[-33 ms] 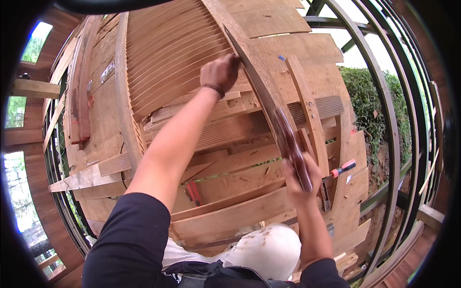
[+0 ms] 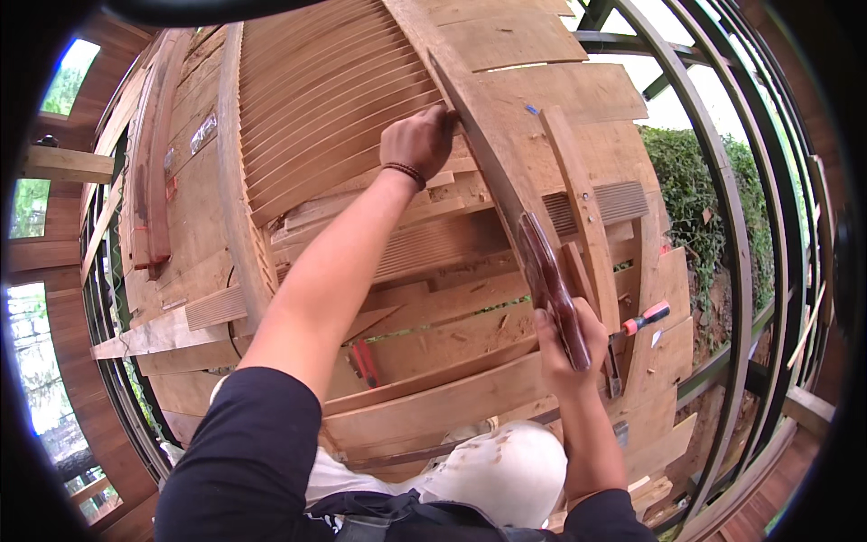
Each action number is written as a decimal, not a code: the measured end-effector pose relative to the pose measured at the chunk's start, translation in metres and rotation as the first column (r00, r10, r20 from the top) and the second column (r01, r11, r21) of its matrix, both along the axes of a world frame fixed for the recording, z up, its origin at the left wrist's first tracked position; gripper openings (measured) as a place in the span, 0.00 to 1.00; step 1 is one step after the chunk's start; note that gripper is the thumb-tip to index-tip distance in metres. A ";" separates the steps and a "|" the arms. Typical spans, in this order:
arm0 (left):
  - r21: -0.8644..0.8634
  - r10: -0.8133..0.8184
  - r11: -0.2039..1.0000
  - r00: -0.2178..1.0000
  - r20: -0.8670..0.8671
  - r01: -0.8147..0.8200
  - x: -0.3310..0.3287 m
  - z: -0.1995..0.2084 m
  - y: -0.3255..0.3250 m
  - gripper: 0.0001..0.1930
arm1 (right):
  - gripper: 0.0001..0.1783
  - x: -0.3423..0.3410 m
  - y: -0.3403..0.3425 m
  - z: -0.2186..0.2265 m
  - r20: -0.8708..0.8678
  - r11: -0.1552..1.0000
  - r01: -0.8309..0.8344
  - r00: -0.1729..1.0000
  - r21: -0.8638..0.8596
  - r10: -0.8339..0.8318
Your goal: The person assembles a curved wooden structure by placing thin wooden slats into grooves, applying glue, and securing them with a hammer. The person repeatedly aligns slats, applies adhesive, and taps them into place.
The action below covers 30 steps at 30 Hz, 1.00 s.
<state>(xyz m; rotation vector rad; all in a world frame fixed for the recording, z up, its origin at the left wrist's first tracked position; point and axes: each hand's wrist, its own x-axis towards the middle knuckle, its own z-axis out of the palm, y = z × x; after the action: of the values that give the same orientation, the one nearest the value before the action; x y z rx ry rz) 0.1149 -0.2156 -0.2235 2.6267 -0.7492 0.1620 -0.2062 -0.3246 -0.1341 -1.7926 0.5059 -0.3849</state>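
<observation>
A louvred wooden panel [image 2: 325,108] with many slats lies before me, its long right rail [image 2: 483,126] slanting down toward my right side. Against the rail's inner edge, among the slat ends, my left hand [image 2: 420,140] is closed; its fingertips are hidden, so what they grip cannot be made out. My right hand [image 2: 578,339] is wrapped round the near end of a glossy dark-brown wooden handle [image 2: 546,275] that lines up with the rail. A dark strip runs along the rail beyond it; whether it belongs to the handled tool is unclear.
A red-and-black handled tool [image 2: 646,321] lies to the right, beside a narrow board [image 2: 582,199]. Ribbed planks [image 2: 433,244] cross beneath the panel. A red clamp-like piece [image 2: 364,364] sits nearer me. Metal railings [image 2: 713,135] bound the right side.
The brown handle and my right hand have shifted slightly nearer me and to the right. My left hand stays at the rail's edge; the whole view has shifted a little.
</observation>
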 end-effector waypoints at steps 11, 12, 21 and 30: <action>0.161 -0.112 0.978 0.987 -0.118 0.130 0.023 0.025 -0.001 0.18 | 0.08 0.018 0.006 -0.015 0.060 0.997 0.010 0.998 0.072 -0.014; 0.209 -0.152 0.963 0.982 -0.111 0.172 0.028 0.027 -0.002 0.18 | 0.08 0.017 0.005 -0.015 0.053 0.997 0.013 0.998 0.078 -0.017; 0.225 -0.003 0.974 0.994 -0.112 0.028 0.016 0.023 -0.009 0.12 | 0.07 0.011 0.004 -0.006 0.002 1.000 0.013 1.000 -0.008 -0.013; 0.213 -0.011 0.976 0.994 -0.107 0.034 0.023 0.023 -0.007 0.10 | 0.05 0.023 0.004 -0.004 0.002 0.999 0.033 0.999 -0.015 -0.033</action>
<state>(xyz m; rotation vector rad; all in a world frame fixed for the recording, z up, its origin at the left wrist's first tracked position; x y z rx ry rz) 0.1374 -0.2228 -0.2010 2.8024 -0.7995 -0.0681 -0.1833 -0.3201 -0.1385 -1.8001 0.5331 -0.4141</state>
